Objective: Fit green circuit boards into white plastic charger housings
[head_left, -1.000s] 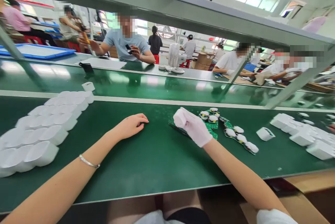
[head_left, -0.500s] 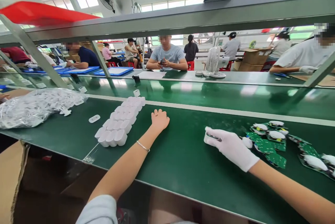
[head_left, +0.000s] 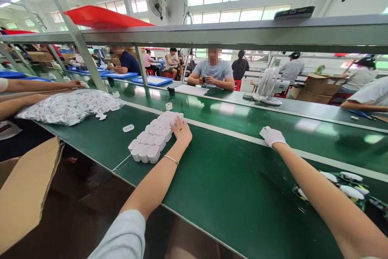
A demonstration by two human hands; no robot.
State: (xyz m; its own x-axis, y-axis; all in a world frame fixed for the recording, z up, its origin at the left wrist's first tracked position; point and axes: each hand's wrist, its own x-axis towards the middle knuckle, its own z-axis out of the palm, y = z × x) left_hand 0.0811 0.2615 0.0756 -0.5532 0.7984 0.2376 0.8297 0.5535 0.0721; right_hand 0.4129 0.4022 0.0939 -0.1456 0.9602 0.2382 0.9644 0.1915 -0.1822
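Head view, our left hand point(head_left: 182, 133) touching white cups point(head_left: 150, 139) at eight o'clock, our gloved right hand point(head_left: 272, 136) at three, we can't tell if either grips, green boards point(head_left: 345, 182) at four

Bench point(head_left: 218, 194) was green, crossed by a white stripe point(head_left: 224, 131).
Cups point(head_left: 147, 144) at 8 o'clock were plain white; glove point(head_left: 273, 136) at 3, white; tray point(head_left: 103, 17) at 10, red; boards point(head_left: 350, 191) at 4 showed green, white, yellow.

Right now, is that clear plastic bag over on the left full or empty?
Well filled, not empty: small white parts bulge through the clear plastic bag. I cannot tell whether its mouth is open.
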